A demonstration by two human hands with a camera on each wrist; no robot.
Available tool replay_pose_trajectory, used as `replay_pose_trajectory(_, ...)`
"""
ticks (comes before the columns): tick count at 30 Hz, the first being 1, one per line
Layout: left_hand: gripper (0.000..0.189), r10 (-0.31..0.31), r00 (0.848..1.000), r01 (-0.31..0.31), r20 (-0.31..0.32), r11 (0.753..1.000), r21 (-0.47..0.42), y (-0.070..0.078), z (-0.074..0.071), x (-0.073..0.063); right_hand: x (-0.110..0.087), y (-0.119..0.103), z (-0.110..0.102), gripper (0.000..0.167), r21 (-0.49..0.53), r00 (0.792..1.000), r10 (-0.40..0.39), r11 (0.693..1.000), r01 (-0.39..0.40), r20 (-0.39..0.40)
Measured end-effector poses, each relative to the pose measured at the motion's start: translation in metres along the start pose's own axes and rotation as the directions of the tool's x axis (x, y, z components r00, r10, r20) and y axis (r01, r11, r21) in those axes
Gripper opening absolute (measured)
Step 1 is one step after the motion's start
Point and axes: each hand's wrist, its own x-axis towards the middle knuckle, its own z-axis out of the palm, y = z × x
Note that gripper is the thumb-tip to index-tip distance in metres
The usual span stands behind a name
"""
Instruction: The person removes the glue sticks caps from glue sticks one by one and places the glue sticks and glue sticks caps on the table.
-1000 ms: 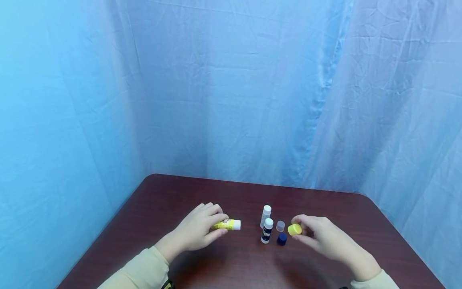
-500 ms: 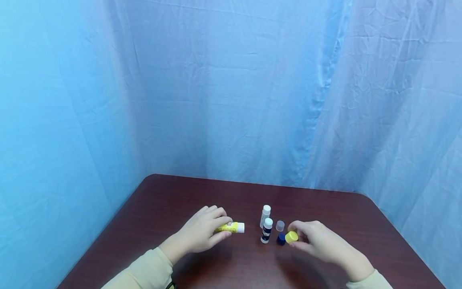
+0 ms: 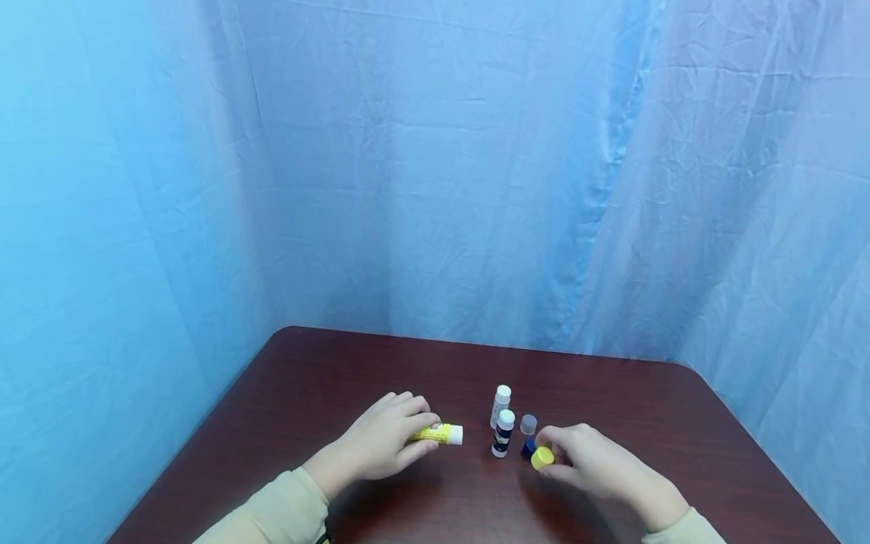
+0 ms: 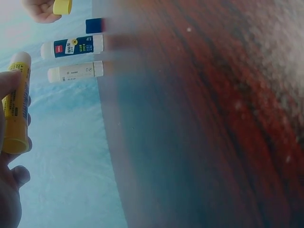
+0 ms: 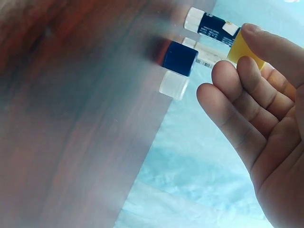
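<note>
My left hand (image 3: 389,440) grips a yellow glue stick (image 3: 435,434) lying sideways, its white end pointing right. The same glue stick (image 4: 18,104) shows between thumb and fingers in the left wrist view. With thumb and fingertips, my right hand (image 3: 590,462) pinches a yellow cap (image 3: 542,459). That cap (image 5: 244,52) is off the table in the right wrist view, overlapping the dark blue glue stick (image 5: 216,28). A blue cap (image 3: 529,449) stands on the table just behind the yellow one. Beside it is a translucent cap (image 3: 528,424).
Two uncapped glue sticks stand upright between the hands: a dark blue one (image 3: 503,434) and, behind it, a white one (image 3: 500,406). All rest on a dark reddish-brown table (image 3: 353,363), with blue curtains (image 3: 435,189) hanging around it.
The right hand has moved left and toward the near edge with the yellow cap, now in front of the blue cap. The left hand has shifted slightly right and nearer with its glue stick.
</note>
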Motion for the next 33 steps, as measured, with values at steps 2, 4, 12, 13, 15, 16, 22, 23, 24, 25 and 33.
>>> replay_pose_trajectory(2, 0.022, 0.0, 1.0, 0.0, 0.003, 1.0, 0.003, 0.0, 0.0, 0.0, 0.001, 0.0, 0.001, 0.022, 0.015, 0.999, 0.021, 1.0, -0.021, 0.025)
replay_pose_trajectory(4, 0.022, -0.002, 1.0, 0.002, 0.009, 1.0, 0.004, 0.001, 0.0, 0.0, 0.002, 0.0, 0.002, 0.021, 0.025, 0.998, 0.043, 0.999, -0.044, 0.046)
replay_pose_trajectory(12, 0.025, -0.016, 0.998, 0.015, 0.062, 1.0, 0.007, 0.002, 0.001, -0.001, 0.005, 0.001, 0.007, 0.018, 0.036, 0.993, 0.089, 0.995, -0.092, 0.082)
replay_pose_trajectory(13, 0.025, -0.015, 0.998, 0.015, 0.066, 1.0, 0.007, 0.003, 0.001, -0.001, 0.005, 0.002, 0.008, 0.018, 0.034, 0.993, 0.088, 0.995, -0.091, 0.084)
replay_pose_trajectory(15, 0.025, -0.013, 0.997, 0.013, 0.075, 1.0, 0.008, 0.003, 0.002, 0.0, 0.005, 0.003, 0.01, 0.017, 0.026, 0.992, 0.085, 0.996, -0.087, 0.088)
replay_pose_trajectory(16, 0.025, -0.014, 0.997, 0.014, 0.081, 1.0, 0.008, 0.003, 0.003, 0.0, 0.006, 0.003, 0.011, 0.017, 0.017, 0.993, 0.081, 0.996, -0.083, 0.089)
replay_pose_trajectory(22, 0.026, -0.026, 0.991, 0.027, 0.133, 1.0, -0.005, 0.005, 0.003, 0.0, 0.008, 0.005, 0.018, 0.016, -0.004, 0.988, 0.092, 0.996, -0.092, 0.121)
replay_pose_trajectory(23, 0.026, -0.028, 0.99, 0.029, 0.141, 1.0, -0.006, 0.005, 0.003, 0.0, 0.008, 0.005, 0.019, 0.015, -0.003, 0.987, 0.098, 0.995, -0.099, 0.13)
replay_pose_trajectory(24, 0.027, -0.028, 0.989, 0.03, 0.147, 1.0, -0.008, 0.005, 0.003, 0.0, 0.008, 0.005, 0.02, 0.015, -0.007, 0.986, 0.1, 0.995, -0.1, 0.135)
replay_pose_trajectory(25, 0.027, -0.03, 0.988, 0.031, 0.153, 0.999, -0.009, 0.005, 0.002, 0.0, 0.008, 0.005, 0.02, 0.015, -0.01, 0.985, 0.101, 0.995, -0.101, 0.138)
replay_pose_trajectory(33, 0.027, -0.036, 0.984, 0.039, 0.173, 0.999, -0.012, 0.005, 0.001, -0.001, 0.011, 0.003, 0.022, 0.015, -0.043, 0.988, 0.077, 0.997, -0.071, 0.138)
